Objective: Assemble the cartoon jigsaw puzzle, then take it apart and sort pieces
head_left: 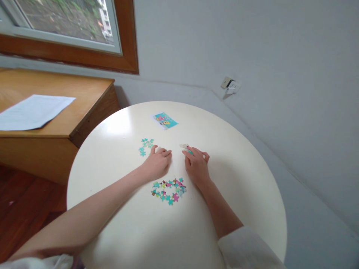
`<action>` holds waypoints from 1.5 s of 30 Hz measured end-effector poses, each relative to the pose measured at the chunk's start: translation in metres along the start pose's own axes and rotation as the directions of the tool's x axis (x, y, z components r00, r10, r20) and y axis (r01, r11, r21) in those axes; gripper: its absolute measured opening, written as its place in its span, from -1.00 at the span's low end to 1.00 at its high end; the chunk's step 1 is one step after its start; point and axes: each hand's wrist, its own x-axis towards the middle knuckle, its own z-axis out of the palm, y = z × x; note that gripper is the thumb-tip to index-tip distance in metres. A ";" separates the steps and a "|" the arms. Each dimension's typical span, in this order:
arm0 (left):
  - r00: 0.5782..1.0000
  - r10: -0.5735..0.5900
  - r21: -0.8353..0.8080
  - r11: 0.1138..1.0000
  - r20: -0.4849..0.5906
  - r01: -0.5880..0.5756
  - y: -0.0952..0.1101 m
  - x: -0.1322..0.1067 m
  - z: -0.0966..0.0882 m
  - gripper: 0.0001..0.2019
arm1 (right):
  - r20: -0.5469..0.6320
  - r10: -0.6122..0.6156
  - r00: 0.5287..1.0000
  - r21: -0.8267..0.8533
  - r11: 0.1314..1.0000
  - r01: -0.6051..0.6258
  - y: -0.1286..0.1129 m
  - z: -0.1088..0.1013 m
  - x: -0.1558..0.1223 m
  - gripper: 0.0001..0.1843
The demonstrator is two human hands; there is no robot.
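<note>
My left hand [157, 163] rests on the round white table with its fingers bent and apart, just right of a loose group of turquoise jigsaw pieces [143, 150]. Something pale shows by its fingertips, too small to make out. My right hand [196, 166] has its fingers spread over a small group of jigsaw pieces [184, 146], pale, pink and turquoise, and partly covers them. Closer to me, between my forearms, lies a bigger pile of mixed jigsaw pieces [170, 201] in turquoise, pink and yellow.
A small colourful picture card [166, 121] lies toward the far side of the white table [241, 209]. To the left stands a wooden cabinet [92, 93] with white paper [36, 110] on it. A wall socket with a plug [231, 86] is beyond the table.
</note>
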 end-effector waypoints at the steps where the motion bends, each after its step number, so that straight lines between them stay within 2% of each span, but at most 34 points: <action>1: 0.999 -0.034 0.026 0.999 -0.003 0.034 0.000 0.000 0.000 -0.68 | 0.016 -0.001 1.000 0.000 1.000 0.001 -0.001 0.001 0.000 -0.71; 8: 0.960 -0.281 0.162 0.948 0.013 0.276 0.004 -0.001 -0.007 -0.67 | 0.048 0.001 0.999 0.042 0.999 -0.003 0.003 0.004 -0.001 -0.73; 17: 0.923 -0.383 0.210 0.906 0.037 0.368 0.005 -0.002 -0.011 -0.61 | 0.039 -0.004 0.999 0.131 0.991 -0.001 0.013 0.009 0.001 -0.66; 22: 0.929 -0.369 0.210 0.910 0.011 0.358 0.004 -0.002 -0.010 -0.61 | 0.020 0.020 1.000 0.150 0.988 -0.023 0.014 0.007 0.002 -0.64; 26: 0.936 -0.352 0.203 0.915 -0.019 0.348 0.003 -0.003 -0.007 -0.62 | -0.054 0.075 0.996 0.222 0.973 -0.061 0.015 0.007 0.004 -0.69; 32: 0.937 -0.349 0.168 0.923 -0.009 0.346 0.004 -0.003 -0.008 -0.63 | -0.077 0.175 0.982 0.465 0.877 -0.120 0.014 0.009 0.003 -0.69; 38: 0.941 -0.336 0.111 0.934 -0.043 0.339 0.003 -0.002 -0.007 -0.66 | -0.073 0.272 0.959 0.536 0.822 -0.193 0.015 0.010 0.003 -0.66; 42: 0.967 -0.225 0.001 0.974 -0.123 0.227 0.001 0.000 -0.005 -0.71 | -0.069 0.282 0.957 0.535 0.820 -0.203 0.012 0.007 0.004 -0.68; 45: 0.970 -0.131 -0.129 0.986 -0.205 0.106 0.001 0.002 -0.005 -0.70 | -0.063 0.215 0.974 0.517 0.842 -0.153 0.007 0.003 0.005 -0.72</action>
